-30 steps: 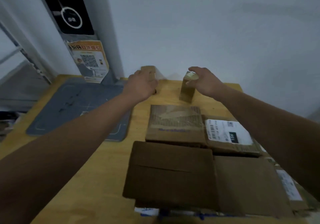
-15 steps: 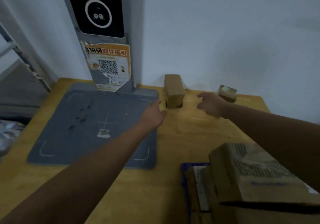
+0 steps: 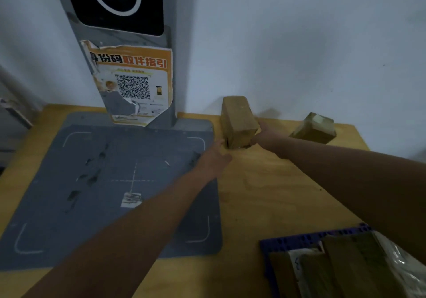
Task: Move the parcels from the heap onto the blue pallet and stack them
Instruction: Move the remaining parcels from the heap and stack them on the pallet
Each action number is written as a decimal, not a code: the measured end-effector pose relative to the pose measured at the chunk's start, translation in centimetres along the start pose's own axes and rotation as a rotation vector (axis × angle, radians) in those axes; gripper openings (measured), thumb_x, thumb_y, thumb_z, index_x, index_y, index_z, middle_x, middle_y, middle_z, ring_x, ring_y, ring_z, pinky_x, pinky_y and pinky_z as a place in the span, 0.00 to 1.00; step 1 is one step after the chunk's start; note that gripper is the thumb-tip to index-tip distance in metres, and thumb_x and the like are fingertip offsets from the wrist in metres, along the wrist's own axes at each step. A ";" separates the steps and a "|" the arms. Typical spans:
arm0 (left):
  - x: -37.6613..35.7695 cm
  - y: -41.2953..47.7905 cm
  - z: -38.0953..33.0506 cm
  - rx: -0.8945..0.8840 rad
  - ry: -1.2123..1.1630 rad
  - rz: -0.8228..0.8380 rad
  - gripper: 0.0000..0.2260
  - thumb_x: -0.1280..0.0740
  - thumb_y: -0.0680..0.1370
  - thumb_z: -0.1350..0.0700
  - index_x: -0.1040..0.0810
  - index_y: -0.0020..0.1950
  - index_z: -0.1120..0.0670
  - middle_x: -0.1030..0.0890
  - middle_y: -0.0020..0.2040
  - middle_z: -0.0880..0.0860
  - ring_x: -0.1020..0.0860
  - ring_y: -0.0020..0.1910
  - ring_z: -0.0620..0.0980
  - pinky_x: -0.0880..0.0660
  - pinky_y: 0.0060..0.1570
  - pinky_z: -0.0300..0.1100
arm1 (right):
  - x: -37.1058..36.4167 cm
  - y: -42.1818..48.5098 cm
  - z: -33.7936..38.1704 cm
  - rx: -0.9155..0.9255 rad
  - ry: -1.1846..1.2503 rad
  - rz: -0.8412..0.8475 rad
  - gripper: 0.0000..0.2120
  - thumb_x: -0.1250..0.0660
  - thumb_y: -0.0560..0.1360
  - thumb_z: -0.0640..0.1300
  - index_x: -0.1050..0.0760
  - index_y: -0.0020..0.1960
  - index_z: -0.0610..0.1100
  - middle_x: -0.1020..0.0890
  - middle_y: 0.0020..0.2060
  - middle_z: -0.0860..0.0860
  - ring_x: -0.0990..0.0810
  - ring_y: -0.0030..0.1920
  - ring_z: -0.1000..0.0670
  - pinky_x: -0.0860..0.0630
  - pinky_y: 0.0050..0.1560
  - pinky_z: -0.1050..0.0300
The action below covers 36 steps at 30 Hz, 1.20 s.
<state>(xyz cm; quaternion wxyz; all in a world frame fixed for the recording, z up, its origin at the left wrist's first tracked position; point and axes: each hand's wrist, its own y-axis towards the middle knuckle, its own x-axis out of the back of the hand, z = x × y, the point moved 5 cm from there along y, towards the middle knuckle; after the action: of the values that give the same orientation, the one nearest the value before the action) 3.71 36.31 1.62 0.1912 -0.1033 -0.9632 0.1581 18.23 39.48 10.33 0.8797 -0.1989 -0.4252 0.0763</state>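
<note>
A brown taped parcel (image 3: 237, 122) stands on end on the wooden table by the wall. My left hand (image 3: 213, 158) reaches in from the left, and its straight fingertips touch the parcel's lower left edge. My right hand (image 3: 264, 135) lies against the parcel's right face, with its fingers partly hidden behind the box. A second, smaller parcel (image 3: 314, 128) lies tilted to the right, apart from both hands. The blue pallet (image 3: 309, 239) shows at the bottom right, with several flat parcels (image 3: 345, 267) stacked on it.
A grey scanner mat (image 3: 110, 189) covers the left of the table, with a small torn label (image 3: 131, 199) on it. The scanner post (image 3: 129, 44) carries an orange QR poster (image 3: 136, 83). The white wall runs right behind the parcels. Bare wood (image 3: 265, 194) lies between mat and pallet.
The view has swung left and nearer to the scanner. Both hands have moved forward to the upright parcel and now flank it. My right hand has left the smaller parcel.
</note>
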 end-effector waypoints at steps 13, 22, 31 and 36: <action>-1.4 6.8 -0.3 0.033 -0.311 0.059 0.39 0.28 0.74 0.50 0.45 0.79 0.50 0.34 0.75 0.52 0.34 0.72 0.55 0.32 0.68 0.51 | -1.4 7.4 -1.4 -0.200 0.350 -0.061 0.26 0.34 0.77 0.41 0.39 0.72 0.42 0.30 0.56 0.47 0.31 0.55 0.46 0.33 0.52 0.51; -1.2 6.9 0.5 0.136 -0.297 -0.116 0.46 0.36 0.71 0.29 0.51 0.80 0.52 0.41 0.76 0.60 0.38 0.73 0.62 0.35 0.69 0.59 | -3.2 6.3 -1.0 -0.259 0.415 0.068 0.23 0.29 0.60 0.46 0.24 0.54 0.41 0.23 0.52 0.46 0.24 0.50 0.43 0.26 0.42 0.52; 0.2 1.8 -1.9 0.156 -0.715 -0.176 0.21 0.37 0.76 0.36 0.29 0.47 0.54 0.24 0.45 0.53 0.23 0.44 0.51 0.24 0.48 0.50 | -1.2 0.7 3.4 -0.040 0.140 0.166 0.27 0.32 0.62 0.45 0.22 0.60 0.40 0.22 0.58 0.41 0.24 0.59 0.40 0.24 0.60 0.42; -0.1 0.6 -3.5 0.223 -0.618 -0.276 0.51 0.36 0.54 0.19 0.32 0.64 0.54 0.22 0.58 0.55 0.21 0.52 0.55 0.20 0.51 0.55 | 1.1 -4.8 4.9 0.052 0.114 0.169 0.20 0.35 0.73 0.35 0.23 0.64 0.42 0.26 0.45 0.50 0.27 0.47 0.50 0.29 0.49 0.56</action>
<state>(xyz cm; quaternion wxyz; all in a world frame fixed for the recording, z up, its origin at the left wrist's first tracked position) 5.29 37.73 4.45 -0.0797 0.1022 -0.9572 0.2587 14.94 36.79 15.81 0.8977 -0.2151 -0.3541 0.1500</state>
